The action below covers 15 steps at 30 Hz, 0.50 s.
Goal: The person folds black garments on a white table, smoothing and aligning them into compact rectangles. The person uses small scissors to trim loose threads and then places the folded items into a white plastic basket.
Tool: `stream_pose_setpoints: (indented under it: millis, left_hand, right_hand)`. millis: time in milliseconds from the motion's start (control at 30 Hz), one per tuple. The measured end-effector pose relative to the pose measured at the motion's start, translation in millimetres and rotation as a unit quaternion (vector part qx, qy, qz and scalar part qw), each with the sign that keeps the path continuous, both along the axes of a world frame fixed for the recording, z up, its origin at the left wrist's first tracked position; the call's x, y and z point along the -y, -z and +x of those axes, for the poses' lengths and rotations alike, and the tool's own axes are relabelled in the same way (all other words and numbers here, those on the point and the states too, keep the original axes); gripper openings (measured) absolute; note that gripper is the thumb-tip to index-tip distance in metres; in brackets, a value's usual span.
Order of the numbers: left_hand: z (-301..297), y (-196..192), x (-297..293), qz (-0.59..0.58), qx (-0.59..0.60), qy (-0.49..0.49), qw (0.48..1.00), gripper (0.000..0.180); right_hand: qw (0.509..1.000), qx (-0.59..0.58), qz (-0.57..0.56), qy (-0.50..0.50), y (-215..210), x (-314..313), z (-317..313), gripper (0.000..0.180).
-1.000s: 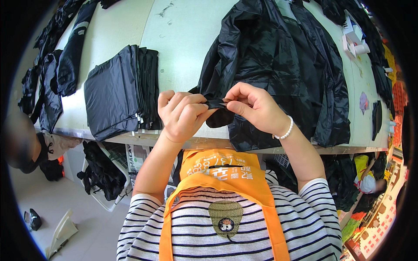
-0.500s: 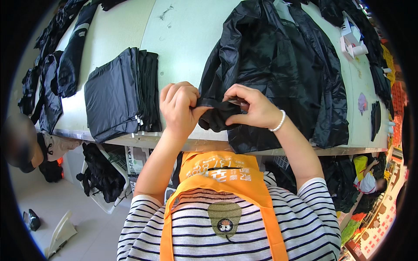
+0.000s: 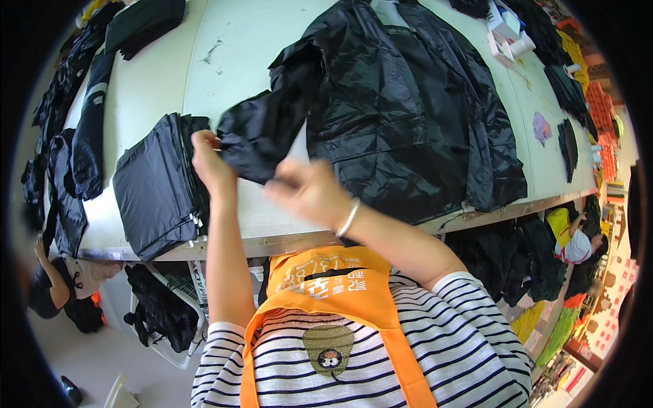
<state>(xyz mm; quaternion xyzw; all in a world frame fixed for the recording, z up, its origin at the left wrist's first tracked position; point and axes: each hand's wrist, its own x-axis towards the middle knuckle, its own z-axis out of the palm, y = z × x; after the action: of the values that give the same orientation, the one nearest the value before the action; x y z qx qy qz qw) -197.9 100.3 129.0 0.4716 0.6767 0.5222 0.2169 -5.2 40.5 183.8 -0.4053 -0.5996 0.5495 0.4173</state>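
A shiny black jacket (image 3: 408, 115) lies spread on the pale table in front of me. Its left-side sleeve (image 3: 262, 129) is pulled out towards the left and bunched. My left hand (image 3: 214, 166) is closed on the end of that sleeve, beside a stack of folded black garments (image 3: 160, 183). Just below the sleeve's lower edge, nearer to me, hovers my right hand (image 3: 309, 194). It is smeared by motion, so its fingers and anything in them cannot be made out.
More black garments (image 3: 92, 136) lie along the table's left side, with a folded black piece (image 3: 146, 24) at the far left. A white box (image 3: 503, 44) stands far right. Below the table edge are a white basket (image 3: 194, 333) of black cloth and a person (image 3: 51, 285) at left.
My hands were together over the bunched sleeve end; now they are apart. The left hand has drawn the sleeve out leftwards, and the right hand has moved lower left. The view has shifted.
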Motion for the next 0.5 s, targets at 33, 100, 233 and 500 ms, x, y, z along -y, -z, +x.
stream_pose_setpoints:
  millis: [33,100,233,500]
  left_hand:
    - [-8.2,11.6,-12.4,0.005,0.065,-0.034,0.997,0.02]
    - [2.0,18.6,-13.8,0.022,-0.121,0.024,0.992,0.008]
    - [88.7,-54.2,58.0,-0.024,0.11,0.17,0.979,0.013]
    - [58.1,-4.5,75.0,-0.24,0.602,0.362,0.67,0.071]
  right_hand:
    - [0.998,-0.007,0.012,-0.064,-5.8,17.1,-8.6,0.017]
    - [0.997,-0.023,0.059,-0.045,5.7,20.3,-10.2,0.019]
    - [0.909,0.146,0.286,0.266,20.2,-36.8,40.7,0.016]
    - [0.947,0.021,0.101,0.304,28.7,-15.4,86.8,0.014]
